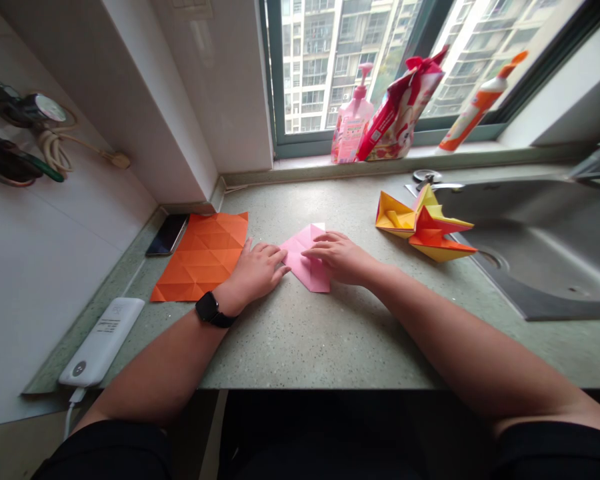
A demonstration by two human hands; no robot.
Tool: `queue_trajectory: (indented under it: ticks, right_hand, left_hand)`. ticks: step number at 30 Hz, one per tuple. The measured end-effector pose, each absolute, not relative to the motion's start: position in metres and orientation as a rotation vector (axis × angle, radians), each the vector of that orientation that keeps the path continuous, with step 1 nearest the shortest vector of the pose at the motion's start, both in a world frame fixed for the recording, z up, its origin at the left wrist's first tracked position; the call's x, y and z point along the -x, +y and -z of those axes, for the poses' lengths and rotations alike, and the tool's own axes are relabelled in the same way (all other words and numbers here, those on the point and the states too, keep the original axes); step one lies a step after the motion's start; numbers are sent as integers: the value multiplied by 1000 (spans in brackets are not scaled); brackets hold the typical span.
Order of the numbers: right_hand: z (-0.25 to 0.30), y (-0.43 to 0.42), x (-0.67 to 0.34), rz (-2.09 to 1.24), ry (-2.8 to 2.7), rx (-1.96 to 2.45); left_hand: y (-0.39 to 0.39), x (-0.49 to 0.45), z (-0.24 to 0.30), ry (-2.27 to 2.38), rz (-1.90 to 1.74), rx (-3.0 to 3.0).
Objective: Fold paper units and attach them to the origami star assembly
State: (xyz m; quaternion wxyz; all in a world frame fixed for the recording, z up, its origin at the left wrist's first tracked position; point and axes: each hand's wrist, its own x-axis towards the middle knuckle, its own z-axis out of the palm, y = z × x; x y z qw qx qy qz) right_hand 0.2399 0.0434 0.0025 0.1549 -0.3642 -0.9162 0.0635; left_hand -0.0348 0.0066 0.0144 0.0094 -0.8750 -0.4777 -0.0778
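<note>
Pink paper: a folded, creased piece of pink paper (310, 275) lies on the speckled green counter (310, 340), near the centre of the view; clock directions run from it, twelve being away from the wearer. A white corner shows at its far edge.
Left hand: the person's left hand (254, 272) comes in from nine o'clock, palm down, fingers slightly spread and bent, their tips at the paper's nearest edge. I cannot tell whether they pinch it.
Right hand: the right hand (347, 260) comes in from three o'clock, its fingers loosely side by side, gently curved over the paper; whether the thumb pinches is unclear.
Wrist: a black watch (207, 307) is on the left wrist.
Orange sheet: at nine o'clock, a creased orange sheet (200, 257) lies flat beside the left hand; a dark phone (167, 235) is just beyond its far left side.
Power bank: a white power bank (103, 341) with a cable lies between eight and nine o'clock.
Folded model: between two and three o'clock, a pointed yellow, orange and red paper model (430, 240) sits by the steel sink (555, 247).
Windowsill: a pink pump bottle (351, 127) stands at one o'clock, a red bag (400, 110) just beside it, and an orange-and-white bottle (475, 113) at two.
</note>
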Motion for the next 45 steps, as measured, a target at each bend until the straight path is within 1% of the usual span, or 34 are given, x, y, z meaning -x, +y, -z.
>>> queue_trajectory:
  ticks: [5,9,12,17,24,34,45]
  right_hand:
    - [-8,36,-232,-299,-2709,799]
    - [-7,37,-233,-377,-2736,711]
    - [-2,40,-236,-363,-2719,797]
    - [0,40,-237,-213,-2666,1004]
    - [-4,39,-236,-172,-2649,978]
    - [-8,41,-237,-146,-2675,981]
    - [-8,40,-239,-167,-2661,1038]
  left_hand:
    - [10,38,-11,-1538,227,2726]
    - [14,40,-9,-1529,236,2753]
    - [19,41,-9,-1484,316,2802]
    - [20,41,-12,-1380,517,2896]
    - [16,42,-12,-1378,494,2962]
    - [20,45,-9,-1516,623,2913]
    - [21,46,-9,-1453,651,2903]
